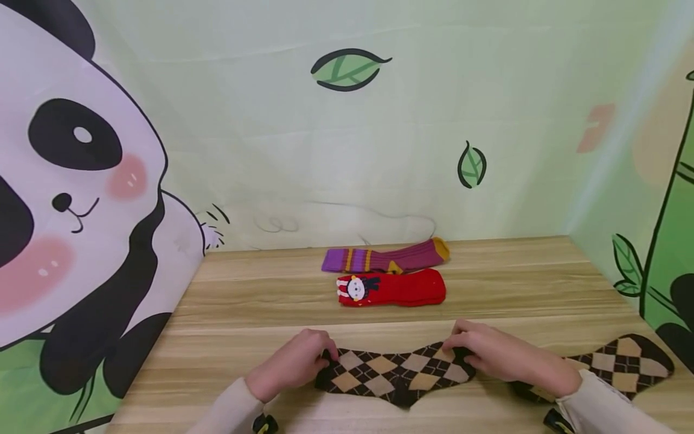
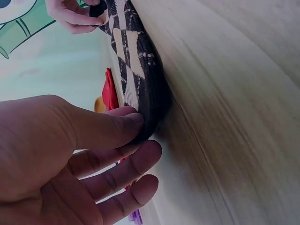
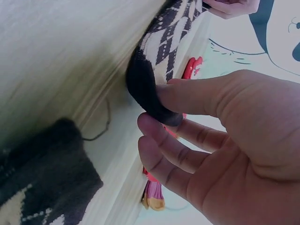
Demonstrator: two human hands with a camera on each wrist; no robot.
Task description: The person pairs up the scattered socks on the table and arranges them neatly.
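An argyle sock point(image 1: 379, 374) in black, tan and grey stretches between both hands near the front of the table, its dark heel toward the person. At its left end my left hand point(image 1: 300, 361) pinches the dark edge between thumb and fingers, which the left wrist view shows close up on the sock point(image 2: 133, 61). My right hand point(image 1: 490, 349) pinches the other dark end; in the right wrist view the thumb lies over the sock point(image 3: 150, 89) with a finger behind it. A second argyle sock point(image 1: 629, 364) lies on the table under and beyond the right forearm.
Behind the hands, a red sock point(image 1: 406, 288) with a white animal face lies folded flat. Farther back lies a purple sock point(image 1: 401, 258) with yellow bands, close to the panda-printed backdrop point(image 1: 244, 120). All rest on the wooden table point(image 1: 244, 301).
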